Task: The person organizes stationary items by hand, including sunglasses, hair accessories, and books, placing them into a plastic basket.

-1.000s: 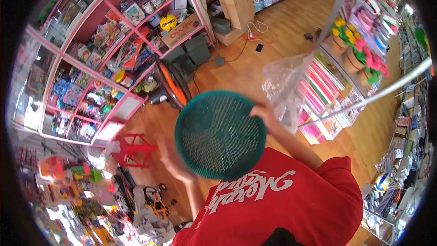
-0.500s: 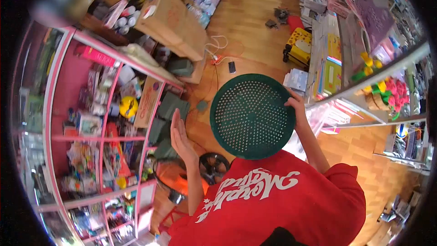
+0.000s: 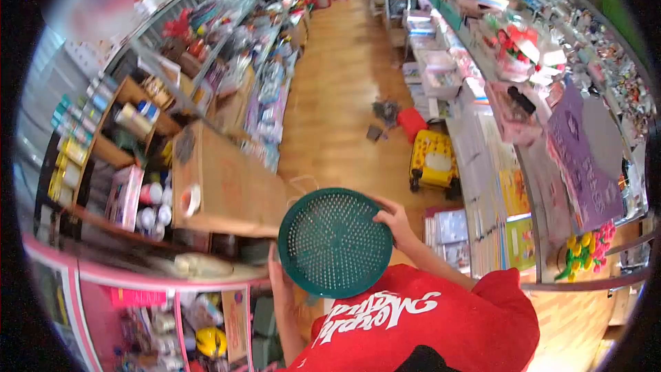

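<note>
A round green basket [image 3: 337,242] with many small holes is tilted up in front of my red shirt. My right hand [image 3: 394,220] grips its right rim, with the thumb on the inner face and the fingers behind. At the left rim is my left hand [image 3: 277,277], upright along the edge; its fingers are partly hidden by the basket, and whether they grip it does not show.
A large cardboard box [image 3: 231,182] stands at left above a pink-framed cabinet [image 3: 227,275]. A yellow suitcase [image 3: 434,158] and a red item [image 3: 412,124] are on the wooden floor [image 3: 337,96], between crowded shelves.
The view has tilted up along the aisle. My left hand, apart from the basket earlier with fingers stretched out, is now at its left rim. My right hand still holds the right rim.
</note>
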The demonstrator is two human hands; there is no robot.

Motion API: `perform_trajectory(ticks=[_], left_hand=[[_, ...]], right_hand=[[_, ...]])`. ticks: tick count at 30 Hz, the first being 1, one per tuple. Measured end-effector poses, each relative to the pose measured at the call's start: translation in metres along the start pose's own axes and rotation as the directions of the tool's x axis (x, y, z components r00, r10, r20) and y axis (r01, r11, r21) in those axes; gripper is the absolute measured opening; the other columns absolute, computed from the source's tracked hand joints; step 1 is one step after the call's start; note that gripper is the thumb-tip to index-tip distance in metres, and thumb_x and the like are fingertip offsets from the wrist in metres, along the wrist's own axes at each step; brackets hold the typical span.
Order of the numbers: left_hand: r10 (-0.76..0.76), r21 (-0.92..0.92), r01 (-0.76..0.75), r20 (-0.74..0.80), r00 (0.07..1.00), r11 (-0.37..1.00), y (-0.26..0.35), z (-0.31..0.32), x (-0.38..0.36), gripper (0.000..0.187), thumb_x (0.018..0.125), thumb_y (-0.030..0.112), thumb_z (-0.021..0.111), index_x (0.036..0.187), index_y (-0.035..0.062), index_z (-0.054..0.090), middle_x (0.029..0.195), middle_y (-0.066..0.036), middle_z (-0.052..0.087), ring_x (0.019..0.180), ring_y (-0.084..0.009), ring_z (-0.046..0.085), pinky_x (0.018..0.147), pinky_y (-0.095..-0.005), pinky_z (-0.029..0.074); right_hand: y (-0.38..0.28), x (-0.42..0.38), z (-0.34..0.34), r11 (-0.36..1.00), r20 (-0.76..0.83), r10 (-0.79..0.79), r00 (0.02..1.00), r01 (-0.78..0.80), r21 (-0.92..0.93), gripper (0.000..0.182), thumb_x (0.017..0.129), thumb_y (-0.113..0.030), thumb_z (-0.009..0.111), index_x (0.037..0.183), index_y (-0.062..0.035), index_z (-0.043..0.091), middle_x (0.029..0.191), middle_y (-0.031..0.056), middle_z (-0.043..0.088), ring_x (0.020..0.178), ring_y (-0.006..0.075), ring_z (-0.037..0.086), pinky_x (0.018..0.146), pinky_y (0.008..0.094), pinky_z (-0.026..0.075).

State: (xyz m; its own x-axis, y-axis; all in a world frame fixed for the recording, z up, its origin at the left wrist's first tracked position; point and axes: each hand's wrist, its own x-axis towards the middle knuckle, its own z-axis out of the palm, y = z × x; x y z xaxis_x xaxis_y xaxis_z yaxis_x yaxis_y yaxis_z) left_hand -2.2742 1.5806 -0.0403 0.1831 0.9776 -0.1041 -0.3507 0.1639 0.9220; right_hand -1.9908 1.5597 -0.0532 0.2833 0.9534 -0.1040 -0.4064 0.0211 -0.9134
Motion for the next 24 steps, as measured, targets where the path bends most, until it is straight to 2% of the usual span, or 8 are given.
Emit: perform_trajectory(ticks=[3, 6, 9, 12, 17, 19, 22, 24], left_hand=[[-0.324, 0.446, 0.238, 0.128, 0.937, 0.863, -0.018, -0.027, 0.085, 0.071, 0.085, 0.038, 0.057, 0.138, 0.0075, 0.022, 0.123, -0.011, 0.047, 0.104, -0.0203, 0.052, 0.079, -0.0312, 0.048], [-0.411, 0.367, 0.318, 0.21, 0.887, 0.874, -0.025, 0.006, 0.176, 0.061, 0.083, 0.031, 0.062, 0.133, 0.0078, 0.034, 0.114, -0.004, 0.052, 0.096, -0.0153, 0.054, 0.069, -0.0271, 0.049], [-0.599, 0.572, 0.355, 0.319, 0.734, 0.739, -0.003, 0.071, 0.27, 0.042, 0.09, 0.027, 0.05, 0.122, 0.0003, 0.043, 0.101, -0.009, 0.059, 0.082, -0.0175, 0.061, 0.064, -0.029, 0.051], [-0.784, 0.88, -0.156, 0.472, 0.403, 0.449, -0.032, 0.098, 0.379, 0.037, 0.094, 0.027, 0.042, 0.113, -0.0046, 0.047, 0.084, -0.012, 0.063, 0.069, -0.0188, 0.064, 0.06, -0.0301, 0.051], [-0.577, 0.77, -0.16, 0.583, 0.573, 0.618, -0.069, 0.173, 0.489, 0.038, 0.094, 0.024, 0.039, 0.089, -0.01, 0.055, 0.073, -0.016, 0.063, 0.064, -0.0209, 0.064, 0.059, -0.0321, 0.05], [-0.467, 0.761, -0.235, 0.578, 0.67, 0.604, -0.08, 0.189, 0.531, 0.038, 0.094, 0.023, 0.04, 0.086, -0.0104, 0.057, 0.069, -0.016, 0.064, 0.062, -0.0212, 0.064, 0.057, -0.0323, 0.051], [-0.482, 0.705, -0.007, 0.492, 0.725, 0.709, -0.147, 0.164, 0.613, 0.035, 0.093, 0.02, 0.042, 0.086, -0.0108, 0.057, 0.071, -0.016, 0.064, 0.061, -0.0226, 0.064, 0.057, -0.0328, 0.051], [-0.494, 0.729, 0.028, 0.435, 0.753, 0.684, -0.112, 0.187, 0.639, 0.034, 0.092, 0.018, 0.04, 0.083, -0.0106, 0.057, 0.069, -0.017, 0.063, 0.059, -0.0223, 0.063, 0.055, -0.0328, 0.051]], right_hand=[[-0.006, 0.06, -0.006, 0.995, -0.07, -0.084, 0.994, 0.088, 0.048, 0.051, 0.067, -0.001, 0.05, 0.118, 0.0046, 0.052, 0.112, 0.0102, 0.057, 0.097, 0.0162, 0.054, 0.084, 0.0261, 0.043], [-0.023, 0.114, -0.013, 0.984, -0.235, -0.134, 0.963, 0.157, 0.086, 0.051, 0.07, 0.001, 0.052, 0.12, 0.0053, 0.049, 0.114, 0.0114, 0.056, 0.101, 0.0175, 0.054, 0.088, 0.0273, 0.042], [-0.046, 0.16, -0.033, 0.986, -0.354, -0.138, 0.925, 0.162, 0.041, 0.046, 0.077, -0.002, 0.058, 0.121, 0.0045, 0.048, 0.121, 0.0127, 0.052, 0.11, 0.0188, 0.05, 0.093, 0.0289, 0.039], [-0.076, 0.209, -0.051, 0.96, -0.375, -0.278, 0.885, 0.238, -0.148, 0.043, 0.081, -0.006, 0.058, 0.121, 0.0025, 0.049, 0.121, 0.011, 0.053, 0.11, 0.0184, 0.049, 0.093, 0.0292, 0.039], [-0.087, 0.322, -0.103, 0.967, -0.478, -0.256, 0.84, 0.222, -0.127, 0.039, 0.084, -0.012, 0.058, 0.121, -0.0024, 0.051, 0.117, 0.0062, 0.055, 0.106, 0.0147, 0.05, 0.093, 0.027, 0.037], [-0.082, 0.378, -0.121, 0.949, -0.488, -0.271, 0.829, 0.146, -0.28, 0.043, 0.086, -0.024, 0.054, 0.123, -0.0012, 0.049, 0.12, 0.0091, 0.053, 0.11, 0.0174, 0.049, 0.095, 0.0298, 0.035], [-0.087, 0.468, -0.132, 0.932, -0.496, -0.32, 0.807, 0.175, -0.317, 0.044, 0.09, -0.031, 0.05, 0.123, -0.0028, 0.049, 0.12, 0.008, 0.052, 0.111, 0.0166, 0.046, 0.096, 0.0287, 0.032], [-0.091, 0.511, -0.129, 0.979, -0.576, -0.188, 0.796, 0.2, -0.043, 0.044, 0.09, -0.032, 0.05, 0.123, -0.0026, 0.049, 0.118, 0.008, 0.052, 0.11, 0.0166, 0.046, 0.095, 0.0286, 0.034]])
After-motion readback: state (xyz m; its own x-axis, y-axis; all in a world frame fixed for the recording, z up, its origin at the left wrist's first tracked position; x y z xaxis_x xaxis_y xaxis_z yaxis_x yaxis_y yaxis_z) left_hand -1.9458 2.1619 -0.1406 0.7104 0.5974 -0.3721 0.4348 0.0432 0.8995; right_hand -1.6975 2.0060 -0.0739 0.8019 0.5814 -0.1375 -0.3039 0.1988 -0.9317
